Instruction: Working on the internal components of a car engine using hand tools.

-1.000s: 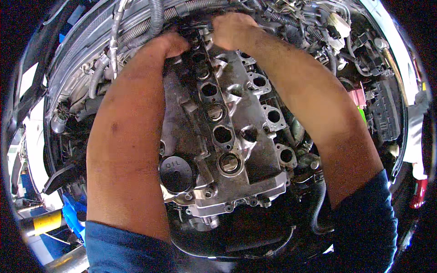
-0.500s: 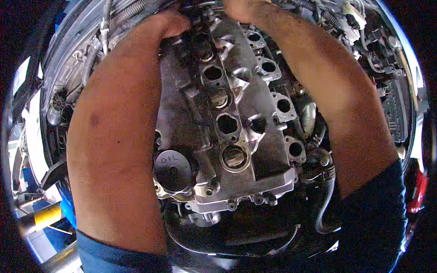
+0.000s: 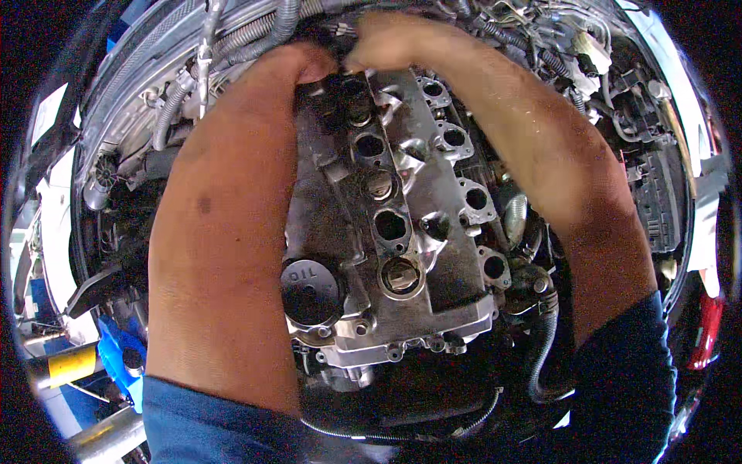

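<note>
Both my arms reach over a bare metal engine valve cover point(image 3: 456, 255) to its far end. My left hand point(image 3: 311, 62) is at the far left corner of the cover, in shadow, its fingers mostly hidden. Close beside it, my right hand point(image 3: 382, 45) curls downward at the far edge with its fingers drawn together. Whatever lies between or under the fingertips cannot be made out. Along the middle of the cover runs a row of round wells, and a round dark filler cap point(image 3: 311, 292) sits at its near left corner.
Open intake ports with flanges point(image 3: 476, 199) line the right side. Ribbed hoses point(image 3: 286, 23) and wiring cross the far side of the engine bay. A curved hose point(image 3: 543, 356) hangs near right. Outside the car are a blue object point(image 3: 116, 352) and a red cylinder point(image 3: 707, 332).
My right hand has moved left and nearer, closer to my left hand. The view has shifted slightly, so the engine sits lower at its far end. The filler cap looks unmoved on the cover.
</note>
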Tool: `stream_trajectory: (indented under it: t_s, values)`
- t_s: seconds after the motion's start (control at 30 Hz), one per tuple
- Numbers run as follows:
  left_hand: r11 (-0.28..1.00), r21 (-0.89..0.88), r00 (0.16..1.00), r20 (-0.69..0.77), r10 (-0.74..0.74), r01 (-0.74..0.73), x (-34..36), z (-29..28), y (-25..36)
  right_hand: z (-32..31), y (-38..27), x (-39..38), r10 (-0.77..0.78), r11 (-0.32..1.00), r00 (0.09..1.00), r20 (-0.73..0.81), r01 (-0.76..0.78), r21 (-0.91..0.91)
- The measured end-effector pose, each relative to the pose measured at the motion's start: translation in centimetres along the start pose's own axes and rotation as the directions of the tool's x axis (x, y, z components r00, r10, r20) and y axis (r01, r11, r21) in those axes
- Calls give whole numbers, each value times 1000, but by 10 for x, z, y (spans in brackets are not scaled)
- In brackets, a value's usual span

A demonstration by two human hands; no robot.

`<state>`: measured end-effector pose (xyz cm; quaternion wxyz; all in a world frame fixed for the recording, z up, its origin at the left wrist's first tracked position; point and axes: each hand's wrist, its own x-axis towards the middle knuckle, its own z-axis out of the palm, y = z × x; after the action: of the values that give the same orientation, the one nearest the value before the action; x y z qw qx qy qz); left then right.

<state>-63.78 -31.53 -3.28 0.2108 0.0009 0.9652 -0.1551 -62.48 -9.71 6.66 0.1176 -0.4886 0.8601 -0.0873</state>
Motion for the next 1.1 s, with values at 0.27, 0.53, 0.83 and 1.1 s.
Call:
stream_trajectory:
  t_s: [0.27,0.53,0.83,1.1]
  values:
    - [998,-21,995,73,-62,64,4,2,-2,28,61,5,-94,948,953,-287,-3,-320]
    - [1000,-8,995,-103,-17,16,29,30,-28,50,77,12,190,897,955,-228,-264,-355]
    - [984,148,995,14,98,-99,11,2,-3,26,71,30,331,906,928,-171,-364,-217]
    - [981,152,991,67,112,-122,12,-1,-2,19,-2,6,31,1000,993,-110,-31,5]
